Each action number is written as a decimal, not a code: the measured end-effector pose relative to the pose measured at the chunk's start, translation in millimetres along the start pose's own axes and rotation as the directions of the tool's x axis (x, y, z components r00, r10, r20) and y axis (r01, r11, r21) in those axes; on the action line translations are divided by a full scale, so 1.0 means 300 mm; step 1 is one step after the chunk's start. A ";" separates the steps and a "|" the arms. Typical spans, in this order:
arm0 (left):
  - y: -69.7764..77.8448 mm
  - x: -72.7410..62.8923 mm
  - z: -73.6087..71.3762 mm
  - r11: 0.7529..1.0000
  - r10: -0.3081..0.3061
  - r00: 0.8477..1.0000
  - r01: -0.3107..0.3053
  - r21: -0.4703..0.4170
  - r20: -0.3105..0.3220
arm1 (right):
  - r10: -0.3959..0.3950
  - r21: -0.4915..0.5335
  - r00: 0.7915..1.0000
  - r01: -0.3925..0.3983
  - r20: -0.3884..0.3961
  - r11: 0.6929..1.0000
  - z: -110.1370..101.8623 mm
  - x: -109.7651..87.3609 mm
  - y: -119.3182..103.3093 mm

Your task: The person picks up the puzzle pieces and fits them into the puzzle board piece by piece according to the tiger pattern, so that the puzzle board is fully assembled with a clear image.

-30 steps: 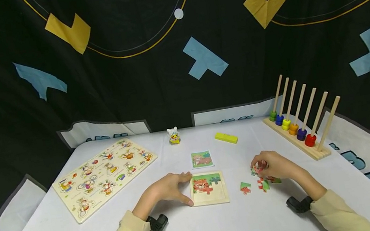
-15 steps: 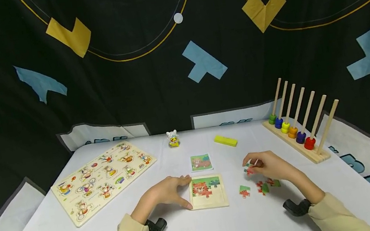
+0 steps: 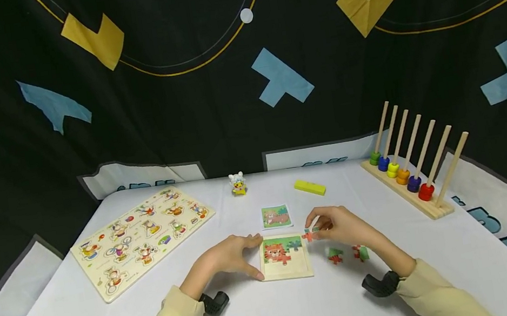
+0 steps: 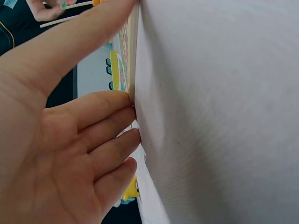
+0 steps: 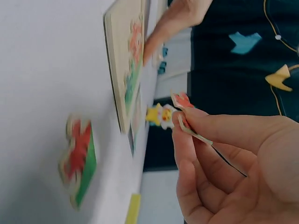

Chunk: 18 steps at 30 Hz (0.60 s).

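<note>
A square wooden jigsaw tray (image 3: 290, 271) holds a partly filled tiger picture along its upper part. My left hand (image 3: 231, 257) rests at its left side, the thumb and straight fingers touching the edge. Just off the tray's right edge, my right hand (image 3: 345, 227) pinches a red and green puzzle piece (image 3: 308, 236) between thumb and index finger. That piece is held above the table, tilted on edge in the right wrist view. Below the right hand lie a green and red piece (image 3: 334, 255) and another loose piece (image 3: 360, 253). The right forearm hides the spot beside them.
Behind the tray lies a picture card (image 3: 276, 217). A yellow block (image 3: 309, 188) and a small figurine (image 3: 238, 184) stand farther back. At left is a large peg puzzle board (image 3: 143, 240); at right, a wooden peg stand with coloured rings (image 3: 405, 187).
My right hand has lifted the puzzle piece from the loose ones and carried it left to the tray's right edge. The left hand stays at the tray.
</note>
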<state>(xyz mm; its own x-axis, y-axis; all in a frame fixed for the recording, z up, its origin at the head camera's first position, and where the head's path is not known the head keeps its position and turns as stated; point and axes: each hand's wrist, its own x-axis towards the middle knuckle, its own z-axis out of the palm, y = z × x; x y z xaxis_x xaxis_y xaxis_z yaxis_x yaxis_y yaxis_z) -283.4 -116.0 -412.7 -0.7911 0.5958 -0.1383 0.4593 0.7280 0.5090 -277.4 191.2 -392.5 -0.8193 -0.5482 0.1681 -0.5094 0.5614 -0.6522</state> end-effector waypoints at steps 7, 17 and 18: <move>0.001 -0.002 -0.005 1.000 -0.005 1.000 0.005 0.001 0.001 | -0.040 -0.013 0.995 0.041 0.089 0.999 0.067 0.048 -0.018; 0.007 -0.004 -0.006 1.000 0.008 1.000 -0.008 0.005 -0.005 | -0.053 -0.038 0.991 0.058 0.120 0.998 0.110 0.073 -0.016; 0.008 -0.004 -0.006 1.000 0.010 1.000 -0.010 0.007 -0.004 | -0.052 -0.039 0.991 0.057 0.121 0.998 0.112 0.075 -0.014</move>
<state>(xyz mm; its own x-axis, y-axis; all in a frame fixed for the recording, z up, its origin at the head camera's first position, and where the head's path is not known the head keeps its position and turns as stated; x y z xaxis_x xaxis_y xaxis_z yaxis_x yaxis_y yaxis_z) -282.1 -115.6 -409.9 -0.7884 0.6013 -0.1298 0.4697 0.7247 0.5042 -284.8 155.8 -410.9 -0.7540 -0.6474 0.1111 -0.5650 0.5530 -0.6123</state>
